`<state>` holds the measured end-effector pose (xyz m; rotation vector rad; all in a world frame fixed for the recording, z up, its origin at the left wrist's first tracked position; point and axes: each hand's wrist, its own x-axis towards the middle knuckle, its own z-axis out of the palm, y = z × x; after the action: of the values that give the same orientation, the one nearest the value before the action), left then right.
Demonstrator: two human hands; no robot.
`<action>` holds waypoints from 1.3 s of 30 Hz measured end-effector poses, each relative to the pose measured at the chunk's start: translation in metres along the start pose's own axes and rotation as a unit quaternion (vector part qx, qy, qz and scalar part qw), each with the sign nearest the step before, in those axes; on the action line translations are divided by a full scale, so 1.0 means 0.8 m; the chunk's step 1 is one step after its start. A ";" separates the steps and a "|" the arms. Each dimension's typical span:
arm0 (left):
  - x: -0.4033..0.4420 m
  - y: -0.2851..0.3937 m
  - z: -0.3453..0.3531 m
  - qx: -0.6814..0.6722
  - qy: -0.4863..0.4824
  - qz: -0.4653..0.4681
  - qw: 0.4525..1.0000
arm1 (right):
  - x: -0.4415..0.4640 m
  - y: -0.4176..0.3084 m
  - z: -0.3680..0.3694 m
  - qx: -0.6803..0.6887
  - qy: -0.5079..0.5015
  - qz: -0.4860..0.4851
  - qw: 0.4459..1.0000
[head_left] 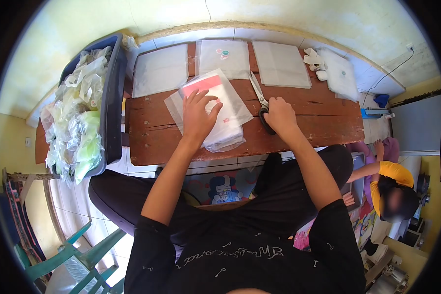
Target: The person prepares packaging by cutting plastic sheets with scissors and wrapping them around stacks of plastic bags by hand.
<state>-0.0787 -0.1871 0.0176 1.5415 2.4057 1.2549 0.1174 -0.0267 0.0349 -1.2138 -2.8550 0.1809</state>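
Observation:
My left hand (199,115) is over a small pile of clear plastic bags (236,113), its fingers spread and holding nothing. A red-pink band and small red marks show on the pile. My right hand (281,116) is closed at the black handles of a pair of scissors (259,91), which lie on the brown wooden table (313,128). Their blades point away from me, slightly parted. Behind, flat stacks of clear plastic sheets or bags lie in a row: a left stack (160,70), a middle stack (223,58) with small round stickers on it, and a right stack (281,63).
At the left stands a dark plastic tub (113,105) heaped with filled plastic bags (81,108). White rolls (314,59) and another plastic pile (339,73) lie at the table's right end. A person in a yellow top (394,174) sits at the right. A green chair (78,259) is lower left.

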 end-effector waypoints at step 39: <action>-0.017 -0.044 -0.103 0.080 -0.242 -0.178 0.950 | 0.056 -0.026 0.009 0.360 0.002 0.025 0.933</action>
<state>-0.1325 -0.2544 0.0460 1.1852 2.3414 0.5470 0.0710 -0.0091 0.0298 -1.0903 -2.3651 1.0995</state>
